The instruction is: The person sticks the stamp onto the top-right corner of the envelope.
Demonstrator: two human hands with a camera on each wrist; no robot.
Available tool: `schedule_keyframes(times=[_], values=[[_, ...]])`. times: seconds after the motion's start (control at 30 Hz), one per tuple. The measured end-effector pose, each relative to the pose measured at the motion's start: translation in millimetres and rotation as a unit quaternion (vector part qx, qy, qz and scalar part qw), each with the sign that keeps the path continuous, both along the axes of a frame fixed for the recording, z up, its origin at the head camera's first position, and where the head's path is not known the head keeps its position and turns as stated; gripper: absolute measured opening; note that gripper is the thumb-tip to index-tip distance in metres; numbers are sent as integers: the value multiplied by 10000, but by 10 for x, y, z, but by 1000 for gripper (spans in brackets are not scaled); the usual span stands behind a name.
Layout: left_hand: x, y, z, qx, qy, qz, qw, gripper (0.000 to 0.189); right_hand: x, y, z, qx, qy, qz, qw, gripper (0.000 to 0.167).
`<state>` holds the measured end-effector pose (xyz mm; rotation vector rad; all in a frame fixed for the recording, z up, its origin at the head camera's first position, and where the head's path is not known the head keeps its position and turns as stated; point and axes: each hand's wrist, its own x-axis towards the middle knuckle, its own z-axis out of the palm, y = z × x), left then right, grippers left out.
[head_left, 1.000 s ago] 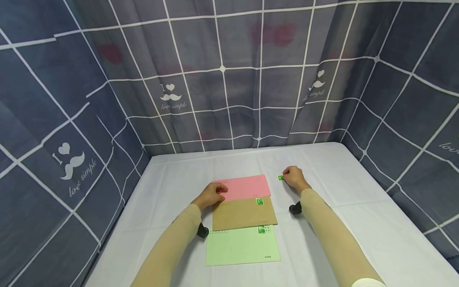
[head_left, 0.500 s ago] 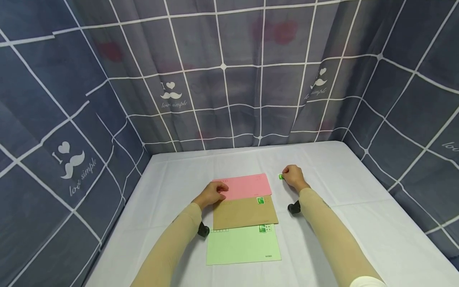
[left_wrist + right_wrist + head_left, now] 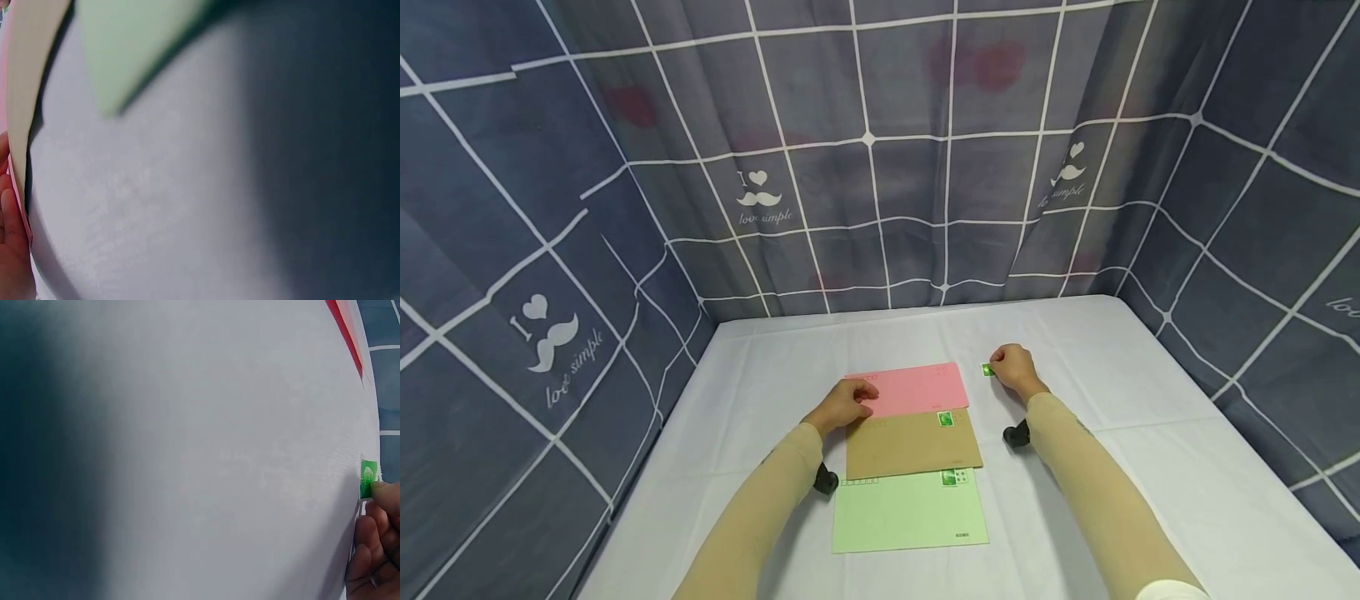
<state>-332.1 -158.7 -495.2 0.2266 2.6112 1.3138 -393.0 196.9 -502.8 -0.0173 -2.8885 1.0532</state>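
Observation:
My right hand (image 3: 1017,372) pinches a small green stamp (image 3: 987,370) at the right of the envelopes. In the right wrist view, thumb and fingers hold the stamp (image 3: 368,479) by one end, its green printed face showing. My left hand (image 3: 841,407) rests on the left end of a pink envelope (image 3: 917,389), fingers bent loosely over it. The left wrist view shows only part of that hand (image 3: 11,244) at the pink edge. Below the pink one lie a brown envelope (image 3: 902,450) and a light green envelope (image 3: 902,517), each with a green stamp at its upper right.
A white cloth (image 3: 760,517) covers the table. Dark grey curtains (image 3: 902,200) with white grid lines stand behind it and at both sides. A black wrist camera (image 3: 825,481) hangs under the left wrist, another black camera (image 3: 1017,435) under the right.
The view shifts very slightly. Both hands, the stamp and the envelopes otherwise stay as they were.

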Motion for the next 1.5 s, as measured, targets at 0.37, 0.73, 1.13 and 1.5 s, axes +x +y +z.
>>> schedule_keyframes(times=[0.37, 0.73, 1.13, 1.5], values=[[22, 3, -6, -48, 70, -26, 10000, 28, 27, -12, 8, -185, -57, -39, 9998, 12], [22, 9, -7, -31, 142, -62, 9999, 28, 38, -25, 50, -956, -309, -155, 9948, 14], [10, 1, -16, -65, 108, -15, 9999, 28, 7, -117, 128, -1323, -340, -76, 9906, 13], [-3, -8, -33, -93, 84, -33, 9999, 28, -35, -208, 177, -1427, -222, 111, 9895, 13]])
